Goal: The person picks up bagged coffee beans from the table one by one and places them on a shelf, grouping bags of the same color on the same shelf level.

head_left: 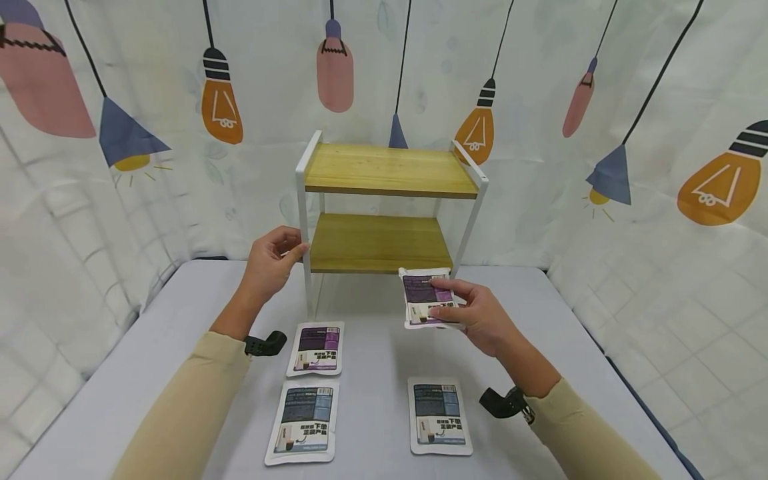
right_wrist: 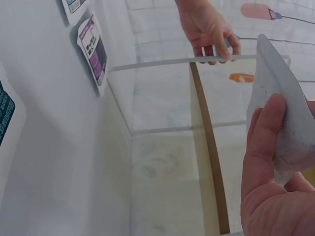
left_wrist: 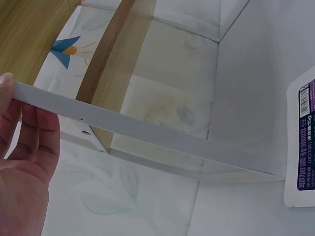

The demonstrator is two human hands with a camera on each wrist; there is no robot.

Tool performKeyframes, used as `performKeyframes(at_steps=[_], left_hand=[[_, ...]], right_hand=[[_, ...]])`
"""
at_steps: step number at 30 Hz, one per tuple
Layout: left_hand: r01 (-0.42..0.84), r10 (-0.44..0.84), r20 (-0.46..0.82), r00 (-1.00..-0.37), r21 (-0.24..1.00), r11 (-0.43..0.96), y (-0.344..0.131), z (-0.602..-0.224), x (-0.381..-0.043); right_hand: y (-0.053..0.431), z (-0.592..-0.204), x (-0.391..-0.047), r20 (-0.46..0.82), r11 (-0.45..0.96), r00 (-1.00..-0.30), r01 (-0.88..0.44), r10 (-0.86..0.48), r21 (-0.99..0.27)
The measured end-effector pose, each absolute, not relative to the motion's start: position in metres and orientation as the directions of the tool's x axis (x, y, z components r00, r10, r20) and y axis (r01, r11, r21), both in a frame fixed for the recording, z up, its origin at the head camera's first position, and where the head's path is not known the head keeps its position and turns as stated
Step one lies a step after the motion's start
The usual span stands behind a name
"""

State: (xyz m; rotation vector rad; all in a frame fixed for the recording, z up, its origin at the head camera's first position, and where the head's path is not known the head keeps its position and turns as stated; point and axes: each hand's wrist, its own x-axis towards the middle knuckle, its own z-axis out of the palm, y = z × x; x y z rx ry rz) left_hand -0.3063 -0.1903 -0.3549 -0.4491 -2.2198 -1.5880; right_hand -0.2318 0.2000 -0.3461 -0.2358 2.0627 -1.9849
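Nearest you, two dark blue-labelled pouches lie flat on the grey table [head_left: 372,347]: one [head_left: 304,421] beside your left forearm, the other [head_left: 440,415] just inside your right wrist. Beyond the left one lies a purple-labelled pouch [head_left: 316,349], below your left hand [head_left: 271,263]. Your right hand [head_left: 474,313] holds another purple pouch [head_left: 423,297], white-edged with a purple printed panel, pinched between thumb and curled fingers and lifted off the table in front of the shelf's lower board. Your right forearm angles in from the lower right, wrist bent inward. Further off, your left hand grips the white front post [head_left: 306,267] of the two-tier wooden shelf [head_left: 387,207], fingers wrapped round it, arm stretched forward.
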Motion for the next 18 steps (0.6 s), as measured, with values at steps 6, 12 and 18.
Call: performKeyframes(at_steps=[6,12,18], left_hand=[[0.461,0.041,0.475,-0.879,0.827,0.321,-0.191,-0.355,-0.307],[0.467,0.047,0.479,-0.877,0.825,0.319,-0.191,-0.355,-0.306],[0.459,0.045,0.471,-0.881,0.828,0.322,-0.191,-0.354,-0.305]], right_hand=[[0.201,-0.341,-0.233,-0.068,0.059,-0.95,0.053,-0.304,-0.997],[0.201,-0.335,-0.232,-0.066,0.067,-0.949,0.048,-0.308,-0.997],[0.201,-0.328,-0.232,-0.062,0.049,-0.948,0.049,-0.314,-0.998]])
